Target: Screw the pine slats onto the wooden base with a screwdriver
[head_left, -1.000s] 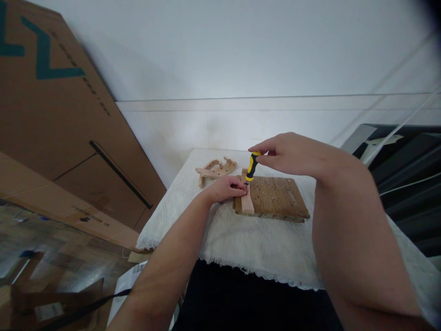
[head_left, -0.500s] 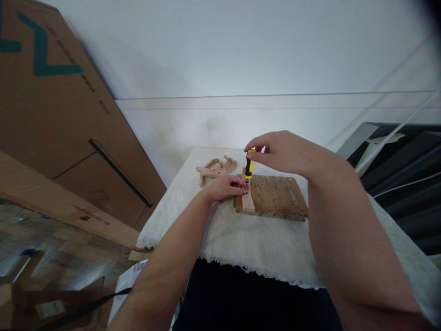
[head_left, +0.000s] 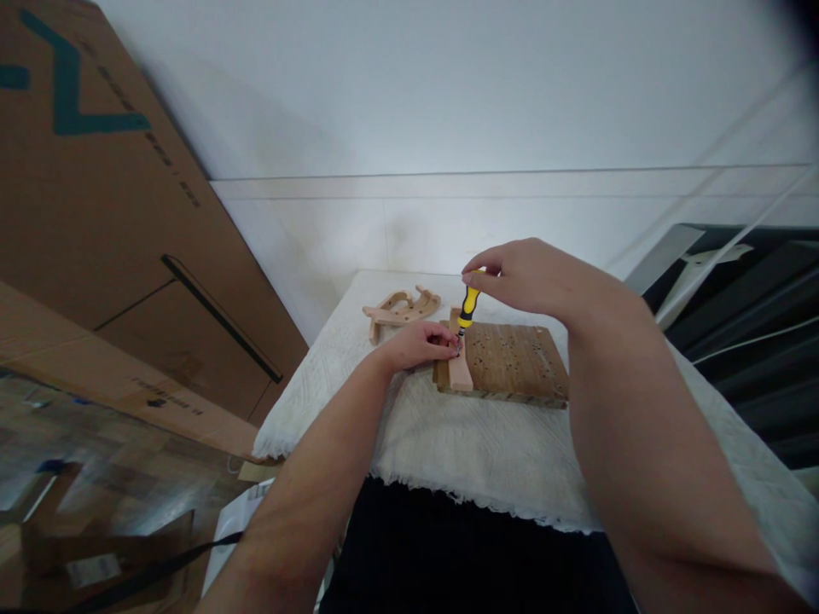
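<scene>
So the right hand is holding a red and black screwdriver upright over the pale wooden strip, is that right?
Not quite: the head view shows the screwdriver is yellow and black, not red. The right hand does hold it upright over the pale wooden strip.

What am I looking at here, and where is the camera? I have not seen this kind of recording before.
The camera sits on a person's head and looks down at their own bare arms. The right hand pinches the top of a small yellow and black screwdriver, held nearly upright. The left hand steadies its tip at a pale wooden strip lying on a brown board with holes. Both rest on a white cloth. A curved wooden part lies behind, and a cardboard box leans at left.
</scene>
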